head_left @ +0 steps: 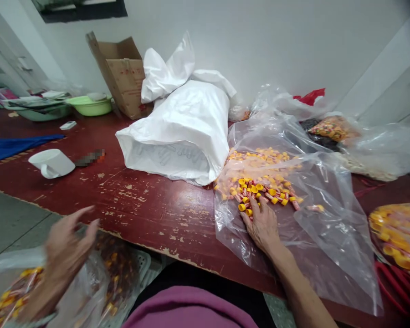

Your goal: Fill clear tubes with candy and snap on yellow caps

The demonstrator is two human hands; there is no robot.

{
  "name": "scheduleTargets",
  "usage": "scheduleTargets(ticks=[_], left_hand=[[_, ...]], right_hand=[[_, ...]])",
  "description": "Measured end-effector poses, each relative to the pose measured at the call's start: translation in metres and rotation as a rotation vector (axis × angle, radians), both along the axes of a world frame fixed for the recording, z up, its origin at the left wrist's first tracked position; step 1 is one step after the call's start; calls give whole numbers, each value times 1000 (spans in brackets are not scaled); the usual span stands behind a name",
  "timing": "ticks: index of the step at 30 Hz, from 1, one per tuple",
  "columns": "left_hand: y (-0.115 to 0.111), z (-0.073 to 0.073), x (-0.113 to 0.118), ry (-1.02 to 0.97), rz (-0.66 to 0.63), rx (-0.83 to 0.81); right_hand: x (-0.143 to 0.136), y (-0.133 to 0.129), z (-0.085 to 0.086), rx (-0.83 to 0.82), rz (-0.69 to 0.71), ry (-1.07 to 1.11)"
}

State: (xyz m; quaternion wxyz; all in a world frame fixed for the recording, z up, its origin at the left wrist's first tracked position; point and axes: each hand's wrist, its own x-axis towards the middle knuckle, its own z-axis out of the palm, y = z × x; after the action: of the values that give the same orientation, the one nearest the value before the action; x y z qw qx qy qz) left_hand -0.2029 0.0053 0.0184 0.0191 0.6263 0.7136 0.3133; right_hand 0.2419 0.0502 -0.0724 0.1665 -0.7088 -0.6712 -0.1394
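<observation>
At the mouth of a clear plastic bag (314, 255), my right hand (263, 224) reaches down onto a pile of small red printed tubes with yellow caps (256, 187). Its fingers are stretched out and apart, touching the nearest pieces; some fingertips are hidden among them. My left hand (70, 243), a little blurred, hovers off the table's front edge with fingers spread and nothing in them. Below it are bags with more of the yellow-capped tubes (15, 296). A white sack (194, 118) lies on the table, its mouth facing me.
The worn red table (146, 214) runs along the wall. On it are a tipped white mug (53, 163), a cardboard box (126, 82), a green basin (90, 107) and blue cloth (17, 146). Another filled bag (398, 232) sits at the right edge.
</observation>
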Motion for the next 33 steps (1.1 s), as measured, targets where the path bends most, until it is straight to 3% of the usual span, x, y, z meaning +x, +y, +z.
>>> scheduleTargets(ticks=[3, 4, 7, 10, 15, 22, 27, 33], left_hand=[[73, -15, 55, 102, -171, 164], [98, -19, 75, 134, -262, 145], [164, -29, 124, 187, -372, 67], [205, -41, 147, 225, -429, -48], [224, -53, 145, 223, -421, -160], [244, -32, 141, 68, -273, -116], [286, -23, 168, -4, -191, -105], [317, -37, 207, 30, -214, -236]], right_hand=[[1, -1, -2, 55, 37, 2], [2, -1, -2, 71, 51, 2], [6, -2, -3, 94, 76, 5], [8, -2, -4, 96, 83, 17], [8, -2, -5, 102, 94, 42], [8, -2, -5, 76, 89, 69], [8, -2, -4, 71, 92, 82], [8, -2, -3, 69, 86, 99]])
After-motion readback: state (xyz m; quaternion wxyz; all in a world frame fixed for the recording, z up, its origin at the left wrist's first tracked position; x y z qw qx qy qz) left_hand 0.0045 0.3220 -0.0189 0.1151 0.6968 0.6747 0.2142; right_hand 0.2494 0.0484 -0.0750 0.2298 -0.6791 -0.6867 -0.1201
